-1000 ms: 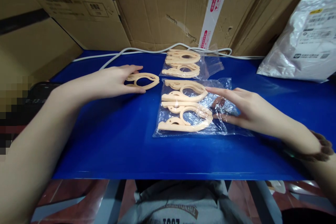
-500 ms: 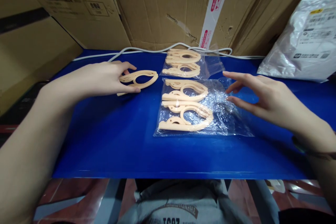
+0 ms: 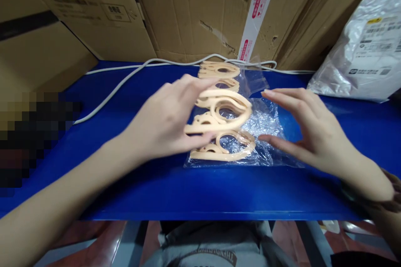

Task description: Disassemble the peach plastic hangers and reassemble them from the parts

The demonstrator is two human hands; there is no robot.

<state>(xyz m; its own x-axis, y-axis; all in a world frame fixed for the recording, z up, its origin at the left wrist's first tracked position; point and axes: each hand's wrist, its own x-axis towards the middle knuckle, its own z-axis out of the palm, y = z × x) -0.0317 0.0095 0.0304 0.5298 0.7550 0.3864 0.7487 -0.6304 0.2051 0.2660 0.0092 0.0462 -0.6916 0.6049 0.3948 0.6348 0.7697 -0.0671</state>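
Observation:
My left hand [image 3: 169, 119] is closed around the near end of a beige plastic folding hanger [image 3: 227, 126], folded up, with its rounded end pointing right. This hanger is above a clear plastic bag [image 3: 266, 121] and covers part of it. Inside that bag, another beige folding hanger [image 3: 224, 157] shows below the held one. To the right, my right hand [image 3: 316, 129] is open and holds nothing, its thumb and fingers spread over the bag's loose right part. Behind them lies a second clear bag [image 3: 252, 79] with more folded hangers [image 3: 233, 69].
A white cable [image 3: 120, 85] runs along the back of the blue table [image 3: 150, 187]. Cardboard boxes [image 3: 188, 12] stand behind and at the left. A white plastic parcel bag [image 3: 347, 58] with a label leans at the back right. A blurred-out patch covers the left edge.
My left hand has brought the hanger rightward from the table's left side to over the front bag. My right hand stays near the same place, its thumb and fingers spread wider.

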